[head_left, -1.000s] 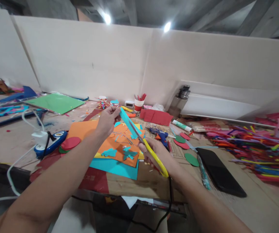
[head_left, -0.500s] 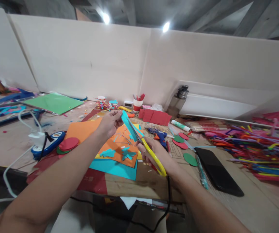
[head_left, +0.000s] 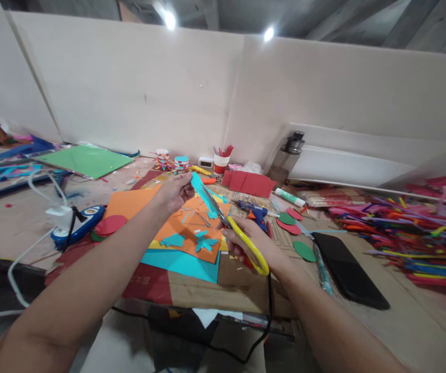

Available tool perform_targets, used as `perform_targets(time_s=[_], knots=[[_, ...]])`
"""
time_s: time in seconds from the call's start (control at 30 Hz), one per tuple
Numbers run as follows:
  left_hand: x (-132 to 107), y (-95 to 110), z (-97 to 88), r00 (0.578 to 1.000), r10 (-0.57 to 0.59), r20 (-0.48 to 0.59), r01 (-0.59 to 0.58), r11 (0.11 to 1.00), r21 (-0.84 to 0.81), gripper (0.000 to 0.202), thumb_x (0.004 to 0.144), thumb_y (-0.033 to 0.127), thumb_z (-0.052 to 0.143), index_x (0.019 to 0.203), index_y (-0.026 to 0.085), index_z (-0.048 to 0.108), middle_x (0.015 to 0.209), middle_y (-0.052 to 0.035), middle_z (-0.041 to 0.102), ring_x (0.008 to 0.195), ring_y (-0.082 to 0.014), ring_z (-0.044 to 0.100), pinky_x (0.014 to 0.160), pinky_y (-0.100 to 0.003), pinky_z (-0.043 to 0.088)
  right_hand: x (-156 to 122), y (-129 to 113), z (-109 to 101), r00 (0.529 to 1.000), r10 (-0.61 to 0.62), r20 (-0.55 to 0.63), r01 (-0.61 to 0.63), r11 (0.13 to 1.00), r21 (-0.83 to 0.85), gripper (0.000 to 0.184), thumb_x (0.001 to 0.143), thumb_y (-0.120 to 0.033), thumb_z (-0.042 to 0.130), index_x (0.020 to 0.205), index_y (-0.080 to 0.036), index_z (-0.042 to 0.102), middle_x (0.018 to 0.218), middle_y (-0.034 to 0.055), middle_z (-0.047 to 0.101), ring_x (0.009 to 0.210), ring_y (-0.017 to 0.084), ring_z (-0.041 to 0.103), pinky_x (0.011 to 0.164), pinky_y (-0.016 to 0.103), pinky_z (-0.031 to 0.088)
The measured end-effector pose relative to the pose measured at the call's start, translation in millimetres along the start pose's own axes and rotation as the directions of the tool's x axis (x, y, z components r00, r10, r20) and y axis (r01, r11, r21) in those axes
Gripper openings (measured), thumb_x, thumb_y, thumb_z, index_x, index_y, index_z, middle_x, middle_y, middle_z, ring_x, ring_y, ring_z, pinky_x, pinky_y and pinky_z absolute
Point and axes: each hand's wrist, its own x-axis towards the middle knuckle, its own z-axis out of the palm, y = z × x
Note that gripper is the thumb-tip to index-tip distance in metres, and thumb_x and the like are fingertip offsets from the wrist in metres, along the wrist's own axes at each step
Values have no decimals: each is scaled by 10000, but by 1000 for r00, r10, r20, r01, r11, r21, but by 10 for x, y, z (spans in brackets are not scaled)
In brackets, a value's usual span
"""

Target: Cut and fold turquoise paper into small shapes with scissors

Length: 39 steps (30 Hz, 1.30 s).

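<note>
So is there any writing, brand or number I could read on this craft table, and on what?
No text here reads clearly.
Red card nearest the camera: pale printed marks, too blurred to read.
Blue device: white markings, too small to read.
Glue stick: label too small to read.
Scissors in the right hand: no marking shows.

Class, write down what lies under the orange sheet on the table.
A yellow sheet peeks out at its near edge, and a turquoise sheet lies below that. How far either reaches beneath the orange sheet is covered.
</note>
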Motion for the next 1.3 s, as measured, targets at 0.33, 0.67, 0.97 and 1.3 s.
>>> perform_targets(time_s=[0.33,0.67,0.97,1.3], knots=[[-89,-3,68,995,28,93,-39,993,114,212,735,158,777,657,125,582,532,22,574,461,-50,519,446,-147,410,49,57,34,995,35,-91,-36,999,-16,337,805,-469,643,997,-199,576,605,-50,559,418,57,490,378,150,400],[-104,-35,98,980,108,168,-128,984,119,240,707,199,804,671,132,576,561,19,586,492,-57,529,426,-145,361,79,37,90,984,39,-177,-50,997,-61,217,826,-402,605,846,-196,540,580,-39,553,394,64,489,354,159,404],[-116,0,95,977,109,184,-138,978,155,216,737,193,777,684,129,577,566,20,590,494,-55,529,446,-151,372,46,23,97,985,16,-171,-24,999,-45,243,808,-423,592,777,-206,488,516,-59,517,366,71,469,331,163,365],[-146,4,118,977,130,169,-158,974,165,195,771,158,742,700,134,562,595,17,608,512,-58,551,478,-166,401,-6,-48,142,982,-46,-181,29,995,-98,305,790,-483,586,739,-210,459,470,-64,484,341,73,441,324,171,343]])
